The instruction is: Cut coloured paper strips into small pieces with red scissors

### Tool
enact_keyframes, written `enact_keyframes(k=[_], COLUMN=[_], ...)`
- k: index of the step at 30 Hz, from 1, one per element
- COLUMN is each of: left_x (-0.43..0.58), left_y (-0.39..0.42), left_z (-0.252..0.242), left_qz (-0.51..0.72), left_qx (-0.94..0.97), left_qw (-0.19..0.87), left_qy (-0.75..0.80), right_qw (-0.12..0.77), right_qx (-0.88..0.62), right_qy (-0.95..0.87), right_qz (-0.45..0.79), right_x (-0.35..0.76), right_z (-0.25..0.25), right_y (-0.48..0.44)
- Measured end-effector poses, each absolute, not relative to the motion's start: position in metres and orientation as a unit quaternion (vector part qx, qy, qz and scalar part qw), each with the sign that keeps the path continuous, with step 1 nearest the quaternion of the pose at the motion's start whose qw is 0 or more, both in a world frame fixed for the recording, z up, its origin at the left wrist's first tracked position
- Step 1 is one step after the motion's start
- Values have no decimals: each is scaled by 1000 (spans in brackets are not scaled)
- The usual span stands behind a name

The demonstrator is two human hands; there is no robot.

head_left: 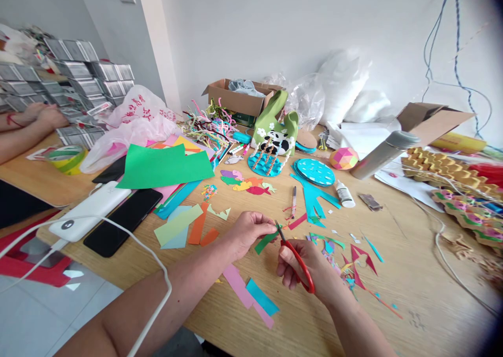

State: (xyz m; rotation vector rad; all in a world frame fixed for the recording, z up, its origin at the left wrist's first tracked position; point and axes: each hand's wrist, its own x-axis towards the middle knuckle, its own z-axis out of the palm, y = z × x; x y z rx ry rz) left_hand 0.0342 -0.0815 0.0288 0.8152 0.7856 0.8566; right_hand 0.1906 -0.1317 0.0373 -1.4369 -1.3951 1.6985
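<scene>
My left hand [248,230] pinches a small strip of green paper [265,241] just above the wooden table [412,289]. My right hand [304,270] grips red-handled scissors [296,260], whose blades meet the top edge of the green strip. Both hands hover near the table's front edge. Pink and blue paper strips [251,294] lie under my wrists. Coloured offcuts [349,257] are scattered to the right of the scissors.
A green sheet [165,165], a white power bank [91,210], a black phone [121,222] and a white cable [157,273] lie left. Paper fish [245,181], blue cut-outs [314,179], a glue bottle [345,193] and cardboard boxes [236,97] sit behind. Another person's arms [27,126] rest far left.
</scene>
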Motion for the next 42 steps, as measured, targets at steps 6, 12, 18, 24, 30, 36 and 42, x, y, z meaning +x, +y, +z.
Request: enact_keyframes(k=[6,12,18,24,30,36,42], left_x=[34,34,34,34,34,34,34], left_y=[-82,-82,-82,-82,-82,-83,-83], left_z=[28,29,28,27,31,32,32], left_qz=[393,388,386,387,397,384,395], left_qx=[374,372,376,377,376,376,363], left_qw=[755,755,753,756,763,765,755], left_qy=[367,375,377,370,346,356,378], right_qw=[250,252,246,247,246,247,235], right_qx=[-527,-518,-528,-531,-536,-538,-546], right_qy=[-522,-533,-526,-518,-506,-503,-504], right_qz=[622,620,620,624,630,630,626], right_x=[191,192,190,190,191,190,190], right_z=[39,40,40,38,38,42,43], right_y=[-132,-131,-131,-131,-130,-131,-130])
